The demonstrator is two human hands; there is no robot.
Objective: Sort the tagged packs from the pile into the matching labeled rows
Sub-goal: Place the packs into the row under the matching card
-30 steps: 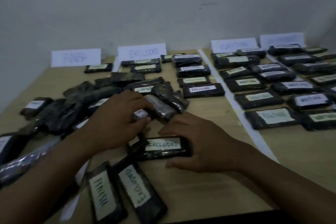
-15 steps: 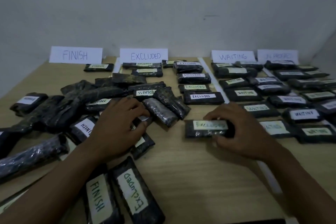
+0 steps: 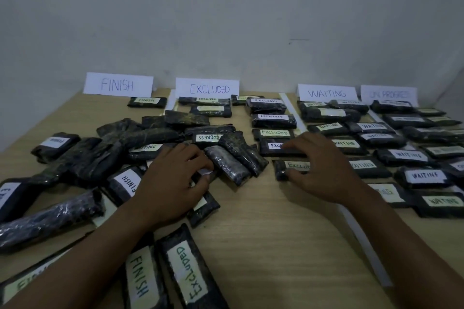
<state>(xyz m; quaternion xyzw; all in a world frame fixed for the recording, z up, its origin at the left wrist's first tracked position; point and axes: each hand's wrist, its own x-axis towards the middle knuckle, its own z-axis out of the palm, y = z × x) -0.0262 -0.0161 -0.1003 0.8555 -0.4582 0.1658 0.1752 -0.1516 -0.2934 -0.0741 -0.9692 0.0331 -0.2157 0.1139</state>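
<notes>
on the pale wooden table (image 3: pixel 276 246), the right hand (image 3: pixel 324 170) lay over a dark plastic-wrapped pack tagged "excluded" (image 3: pixel 292 168), thumb at its near edge, at the near end of the column under the white paper "excluded" sign (image 3: pixel 208 88). the left hand (image 3: pixel 173 183) curled on a small white-tagged pack (image 3: pixel 204 175) in the loose pile of dark packs (image 3: pixel 105 153) (tag text unreadable).

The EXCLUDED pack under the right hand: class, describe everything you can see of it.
The EXCLUDED pack is a dark, flat, oblong bundle in glossy plastic-looking wrap, with a pale tag handwritten "EXCLU...", the rest hidden. It lies flat and crosswise on the wooden table, nearest in the column below the EXCLUDED sign, beside another tagged pack. The right hand covers its right end, thumb against its near edge.
</notes>
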